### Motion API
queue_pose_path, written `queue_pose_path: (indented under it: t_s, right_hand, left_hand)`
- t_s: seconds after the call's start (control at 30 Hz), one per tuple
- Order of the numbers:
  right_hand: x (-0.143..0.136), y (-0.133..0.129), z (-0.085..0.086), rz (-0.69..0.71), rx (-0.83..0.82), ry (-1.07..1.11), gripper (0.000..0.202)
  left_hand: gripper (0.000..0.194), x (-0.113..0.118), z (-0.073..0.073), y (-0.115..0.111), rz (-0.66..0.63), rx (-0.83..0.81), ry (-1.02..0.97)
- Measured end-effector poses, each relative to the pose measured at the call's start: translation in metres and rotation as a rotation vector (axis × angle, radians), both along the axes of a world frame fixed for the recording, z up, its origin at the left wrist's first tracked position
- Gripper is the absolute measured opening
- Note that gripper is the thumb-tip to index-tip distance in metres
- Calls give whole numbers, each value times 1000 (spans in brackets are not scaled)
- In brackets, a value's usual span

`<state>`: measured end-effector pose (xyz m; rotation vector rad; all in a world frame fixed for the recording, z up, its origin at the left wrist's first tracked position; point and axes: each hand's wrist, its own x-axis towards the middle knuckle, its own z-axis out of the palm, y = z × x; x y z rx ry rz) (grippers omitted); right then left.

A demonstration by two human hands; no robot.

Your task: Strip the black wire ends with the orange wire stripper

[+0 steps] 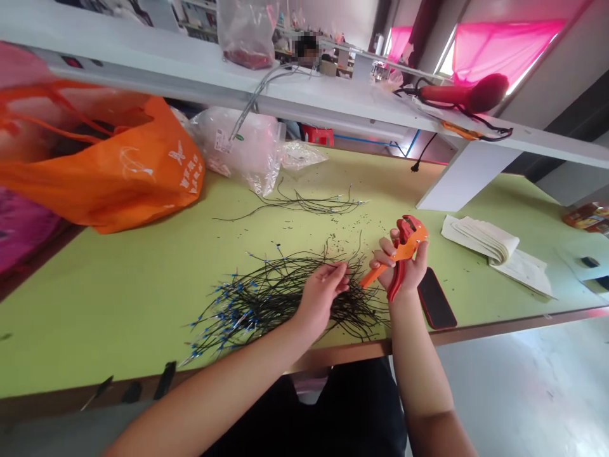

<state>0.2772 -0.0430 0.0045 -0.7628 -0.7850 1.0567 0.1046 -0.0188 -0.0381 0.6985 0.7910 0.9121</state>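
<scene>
My right hand (404, 263) is wrapped round an orange and red wire stripper (405, 244), its jaws pointing up and away from me. To its left, my left hand (326, 289) is closed in a pinch on a thin black wire (356, 246), whose end sticks up past the fingertips. Below and around that hand lies a large pile of black wires (285, 292). Many of them carry blue connectors (233, 317) at their left ends. A smaller bunch of black wires (304, 203) lies farther back.
Small black scraps (340, 241) are scattered behind the pile. A phone (436, 298) and folded papers (495, 247) lie to the right. An orange bag (143, 171) and clear plastic bags (242, 139) stand back left. A white shelf (328, 95) spans the back, holding a red hair dryer (466, 95).
</scene>
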Motion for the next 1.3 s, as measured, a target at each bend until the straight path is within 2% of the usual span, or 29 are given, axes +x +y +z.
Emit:
queue_pose_path:
  t_s: [0.1,0.2,0.33,0.4,0.47,0.5,0.63,0.7,0.8,0.9,0.97,1.03,1.1,1.17,1.3]
  right_hand:
    - [6,-2,1,-70,8,-66,59]
    - [11,-2,0,-113,-2,-104,61]
    - [10,0,-2,-68,35,-19,55]
    - [7,1,-3,-37,52,25,51]
    - [2,0,-4,-19,52,47,50]
    - [-1,0,-4,-4,46,49,49]
    - [-19,0,-6,152,-2,-5,49]
    - [-28,0,-5,276,-38,-64,50]
    - [-41,-4,2,391,-58,-117,48]
    - [-49,-14,11,420,-14,-111,48]
    - [-53,-21,14,457,1,-119,51]
    - [-55,-26,13,469,-27,-134,52]
    - [-54,-23,8,422,-72,-147,49]
    - [-49,-12,2,296,-105,-177,46]
    - [-29,24,-10,-158,-126,-367,44]
  left_hand:
    - [17,22,5,-14,-98,-232,22]
    - [22,31,14,-19,-263,-317,72]
    - [26,10,28,-11,-460,-329,93]
    - [42,-6,33,-5,-595,-350,109]
    - [59,-19,33,-2,-683,-290,175]
    - [62,-24,31,-2,-667,-208,222]
    - [63,-30,22,-11,-442,291,387]
    - [63,-29,18,-16,-448,457,436]
    - [61,-29,14,-21,-428,589,482]
    - [59,-27,11,-21,-320,637,427]
    - [59,-26,12,-20,-255,649,400]
    - [60,-27,17,-16,-267,694,442]
    - [61,-29,26,-7,-355,776,544]
    - [57,-33,35,10,-423,876,718]
    - [45,-43,43,68,-355,1029,1219]
